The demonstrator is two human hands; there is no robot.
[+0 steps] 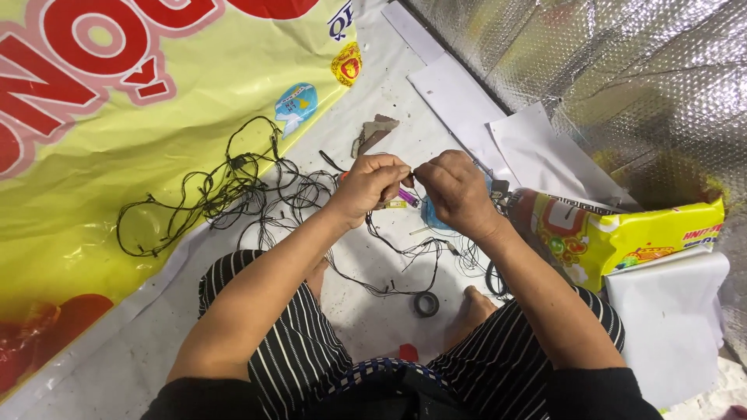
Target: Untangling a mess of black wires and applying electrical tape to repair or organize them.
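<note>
We pinch a thin black wire (411,173) between our left hand (372,187) and right hand (459,193), fingertips closed and nearly touching; the wire apparently trails down to a tangle (233,190) left of the hands, tape roll (426,304) below.

Single head view, steeply downward, close over lap and floor

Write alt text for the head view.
Seen from above, a seated person's left hand and right hand pinch a thin black wire between them. More tangled wires and a tape roll lie on the white floor sheet.
</note>
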